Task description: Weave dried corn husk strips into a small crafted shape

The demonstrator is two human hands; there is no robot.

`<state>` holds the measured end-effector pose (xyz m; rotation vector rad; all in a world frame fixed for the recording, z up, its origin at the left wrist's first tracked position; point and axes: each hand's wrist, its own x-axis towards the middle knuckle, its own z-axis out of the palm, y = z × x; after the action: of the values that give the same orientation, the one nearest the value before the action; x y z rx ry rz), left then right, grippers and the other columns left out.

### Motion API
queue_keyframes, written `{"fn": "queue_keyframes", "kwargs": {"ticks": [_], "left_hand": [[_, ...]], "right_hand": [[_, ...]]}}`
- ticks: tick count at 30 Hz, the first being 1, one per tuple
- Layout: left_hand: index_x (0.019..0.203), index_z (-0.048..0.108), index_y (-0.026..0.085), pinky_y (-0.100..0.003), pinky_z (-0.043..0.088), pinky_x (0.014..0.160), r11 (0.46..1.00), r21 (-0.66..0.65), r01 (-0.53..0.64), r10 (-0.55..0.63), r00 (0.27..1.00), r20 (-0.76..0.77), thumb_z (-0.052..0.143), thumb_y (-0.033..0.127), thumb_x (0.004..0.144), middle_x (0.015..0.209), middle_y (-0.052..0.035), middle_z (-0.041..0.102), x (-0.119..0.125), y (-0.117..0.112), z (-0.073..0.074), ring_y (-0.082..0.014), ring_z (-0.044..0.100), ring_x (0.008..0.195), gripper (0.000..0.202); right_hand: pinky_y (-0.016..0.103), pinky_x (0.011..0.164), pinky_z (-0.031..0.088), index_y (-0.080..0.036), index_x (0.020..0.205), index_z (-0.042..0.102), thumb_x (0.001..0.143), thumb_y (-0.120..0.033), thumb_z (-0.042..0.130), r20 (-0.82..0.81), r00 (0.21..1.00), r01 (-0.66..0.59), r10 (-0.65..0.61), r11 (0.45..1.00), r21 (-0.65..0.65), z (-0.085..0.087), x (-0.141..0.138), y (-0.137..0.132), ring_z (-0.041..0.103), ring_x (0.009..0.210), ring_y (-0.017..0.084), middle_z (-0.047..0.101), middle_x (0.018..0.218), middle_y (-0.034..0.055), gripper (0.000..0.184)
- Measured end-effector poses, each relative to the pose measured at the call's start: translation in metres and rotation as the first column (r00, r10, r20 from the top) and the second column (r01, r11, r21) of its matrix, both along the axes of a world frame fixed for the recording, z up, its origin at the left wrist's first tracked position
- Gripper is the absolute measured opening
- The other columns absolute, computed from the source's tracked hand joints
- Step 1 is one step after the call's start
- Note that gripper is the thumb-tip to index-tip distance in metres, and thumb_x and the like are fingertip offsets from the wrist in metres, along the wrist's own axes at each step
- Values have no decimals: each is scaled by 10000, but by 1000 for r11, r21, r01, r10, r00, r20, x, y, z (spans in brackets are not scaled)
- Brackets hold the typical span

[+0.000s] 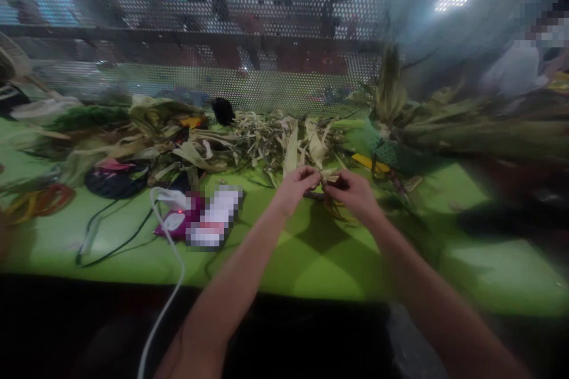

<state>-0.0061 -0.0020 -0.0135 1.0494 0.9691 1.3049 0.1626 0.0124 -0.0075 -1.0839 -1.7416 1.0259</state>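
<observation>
My left hand (294, 186) and my right hand (353, 192) meet above the green table (284, 254), fingers pinched. Between the fingertips is a small piece of dry husk (329, 179), pale and twisted; its exact shape is too blurred to make out. A dark slender piece (313, 195) shows just under my left fingertips, and I cannot tell whether it is joined to the husk. Right behind my hands lies a heap of dried husks (262, 139), with broad pale leaves (291, 148) standing out of it.
A phone (216, 216), blurred out, leans by a purple packet (178, 222) on the left, where a white cable (180, 266) runs off the front edge. A black coil (116, 180) lies farther left. On the right, a green basket (389, 148) holds long husks. Perforated metal (267, 80) rises behind.
</observation>
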Motion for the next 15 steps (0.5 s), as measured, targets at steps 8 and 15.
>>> {"fn": "queue_keyframes", "kwargs": {"ticks": [8,15], "left_hand": [[821,633,157,-240,395,680,996,88,10,6,983,-185,727,366,726,753,-2,590,5,1,-5,-113,507,709,248],[822,623,161,-230,417,721,988,152,-12,32,991,-127,776,329,673,766,4,592,10,2,-13,-112,524,748,273]], "right_hand": [[269,616,446,-185,751,622,742,-473,719,-99,991,90,-88,996,14,3,3,0,538,641,136,610,688,5,304],[269,635,461,-195,732,596,735,-440,703,-194,973,111,-125,990,-81,2,1,-1,539,647,136,603,682,-1,267]]}}
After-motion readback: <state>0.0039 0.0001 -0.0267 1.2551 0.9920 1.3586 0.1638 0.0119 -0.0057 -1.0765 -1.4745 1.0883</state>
